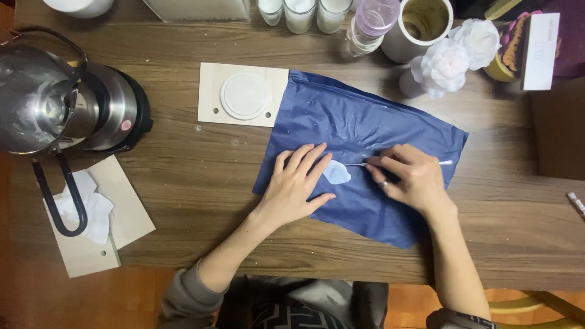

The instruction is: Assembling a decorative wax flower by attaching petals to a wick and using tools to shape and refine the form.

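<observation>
A blue sheet (365, 122) lies spread on the wooden table (183, 183). On it sits a small pale wax-like piece (337, 173). My left hand (295, 186) rests flat on the sheet, fingers spread, fingertips touching the piece's left side. My right hand (411, 180) pinches a thin metal tool with a white handle (443, 162); its tip points left toward the piece.
A steel kettle-like pot (55, 103) with a black handle stands at the left above a wooden board with crumpled tissue (91, 210). A pale board with a white disc (244, 95) lies behind. Glass candle jars (300, 12), a cup (420, 24) and white wax flowers (454, 58) line the far edge.
</observation>
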